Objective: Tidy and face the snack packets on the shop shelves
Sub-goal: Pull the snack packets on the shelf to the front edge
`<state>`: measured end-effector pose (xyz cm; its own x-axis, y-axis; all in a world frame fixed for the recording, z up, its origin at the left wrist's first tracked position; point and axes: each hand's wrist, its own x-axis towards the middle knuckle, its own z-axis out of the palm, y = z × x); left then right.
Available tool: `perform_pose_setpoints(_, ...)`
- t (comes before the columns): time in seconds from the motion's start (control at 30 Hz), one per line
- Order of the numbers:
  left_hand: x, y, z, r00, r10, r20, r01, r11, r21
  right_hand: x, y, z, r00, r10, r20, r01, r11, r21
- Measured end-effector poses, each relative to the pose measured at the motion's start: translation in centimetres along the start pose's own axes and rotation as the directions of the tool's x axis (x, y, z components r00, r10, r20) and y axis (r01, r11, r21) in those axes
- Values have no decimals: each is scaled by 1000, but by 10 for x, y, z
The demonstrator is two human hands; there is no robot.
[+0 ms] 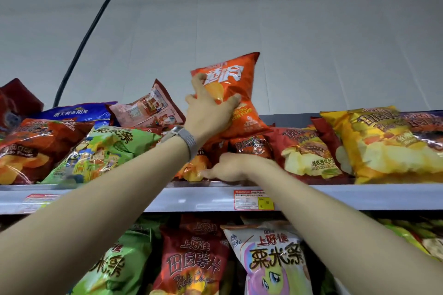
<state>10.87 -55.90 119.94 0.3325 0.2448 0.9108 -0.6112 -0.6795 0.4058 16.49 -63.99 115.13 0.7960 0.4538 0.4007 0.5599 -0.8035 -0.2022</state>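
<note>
- L hand point(211, 109), centre of frame: fingers spread wide over the front of the orange packet point(237, 93), thumb hooked on its right side; grips it.
- Orange packet stands upright, tilted a bit, above the other pkts on the top shelf point(347, 196); its bottom edge touches the pile.
- Watch point(184, 137) w/ mesh band on the L wrist.
- R hand point(230, 167), just below centre: fingers bent, tips pointing frame-left, lying over the lower end of a dark red packet point(251, 146) at the shelf's front lip. Can't tell if it actually grips.
- Left of the hands: green packet point(103, 151), red packet point(28, 148), blue packet point(72, 112) and pink packet point(148, 108) behind, all leaning every which way.
- Right of the hands: burger-print packet point(302, 151), then yellow packet point(383, 146), lying back.
- Price tag point(254, 200) on the shelf edge, under the R hand.
- Bottom of frame, lower shelf: pony packet point(271, 258) beside a maroon packet point(191, 261), both upright, faces out.
- Black cable point(91, 31) runs up the wall, upper left.
</note>
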Motion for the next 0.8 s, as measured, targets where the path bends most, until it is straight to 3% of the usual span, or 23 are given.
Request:
perform_pose_setpoints(0.17, -15, -11, 41, 989, -88, 116, 82, 995, 60, -63, 68, -40, 987, 41, -154, -50, 997, -59)
perform_pose_setpoints(0.33, -25, -26, 77, 980, -157, 124, 123, 963, 241, -104, 92, -49, 885, 42, -464, -38, 999, 18)
perform_pose_setpoints(0.4, -25, -27, 85, 967, -216, 132, 177, 950, 258, -101, 95, -44, 858, 16, -514, -17, 1000, 2)
perform_pose_setpoints(0.53, -27, -29, 86, 909, -342, 240, 300, 934, 194, -92, 96, -33, 953, 14, -302, -3, 999, 39)
perform_pose_setpoints(0.7, -28, -30, 57, 834, -373, 406, 279, 921, 273, -87, 92, -28, 963, -43, -265, 43, 999, -3)
perform_pose_setpoints(0.8, -26, -38, 47, 825, -377, 421, 201, 892, 405, -82, 84, -32, 986, -25, -164, 15, 998, -61)
